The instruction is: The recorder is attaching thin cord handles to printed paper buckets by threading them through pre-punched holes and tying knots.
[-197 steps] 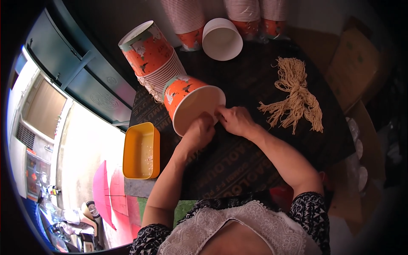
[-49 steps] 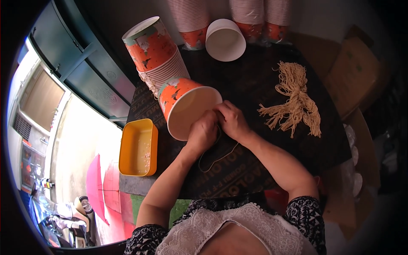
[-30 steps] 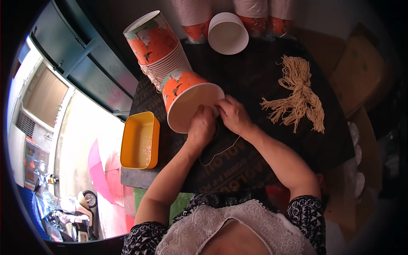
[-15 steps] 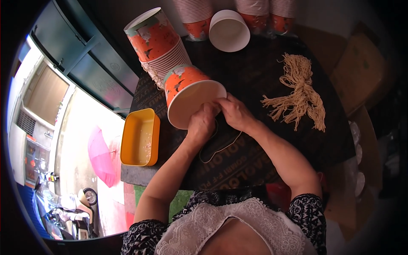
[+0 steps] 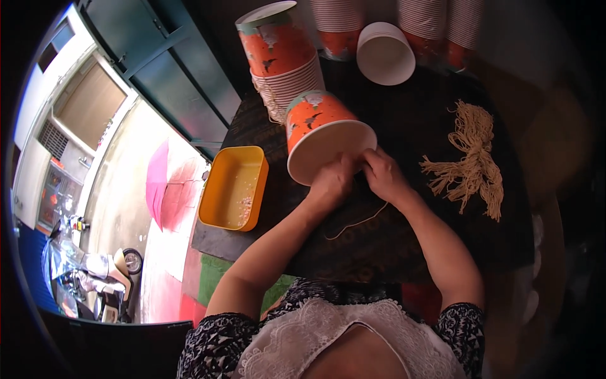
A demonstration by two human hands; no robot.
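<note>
Two bare hands of yours meet at the lower right part of the rim of an orange printed paper bucket, which lies tilted over the dark table, its wide white mouth turned toward you and its green-banded base pointing away. Your left hand reaches just inside the mouth, fingers curled; your right hand sits at the rim beside it, thumb and fingers drawn close together. You have both hands touching the bucket, but the fingertips are partly hidden, so I cannot tell whether either one grips the wall or something smaller.

Near your right wrist, a thin pale cord trails over the tabletop in a loose curve. Just beyond the bucket you have a nested stack of buckets, base up, with cord loops hanging down its left side. Behind, a white-mouthed bucket lies on its side in front of wrapped stacks.

To your right, well apart from your hands, lies a knotted bundle of beige cords. To your left, a yellow tub holds small pale bits at its near right corner.
</note>
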